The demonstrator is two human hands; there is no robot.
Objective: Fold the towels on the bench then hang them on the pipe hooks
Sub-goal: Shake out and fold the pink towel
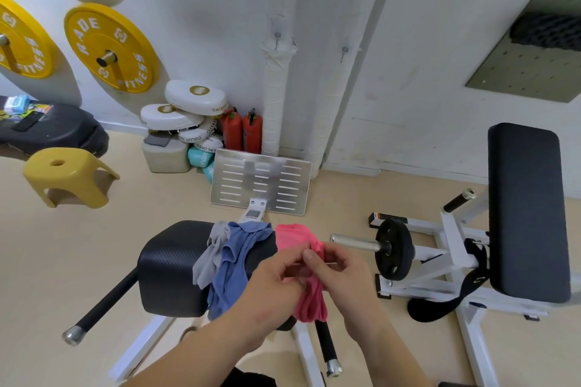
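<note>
Three small towels lie crumpled on the black padded bench: a grey towel, a blue towel and a pink towel. My left hand and my right hand meet over the pink towel, and both pinch its bunched cloth. The rest of it hangs down between my wrists. On the white wall behind stand two wrapped pipes, one with a small hook and the other with a second hook. Both hooks are bare.
A metal footplate stands beyond the bench. A white machine frame with a black weight plate and a tall black pad is at the right. A yellow stool, white pads and two red extinguishers are at the left and by the wall.
</note>
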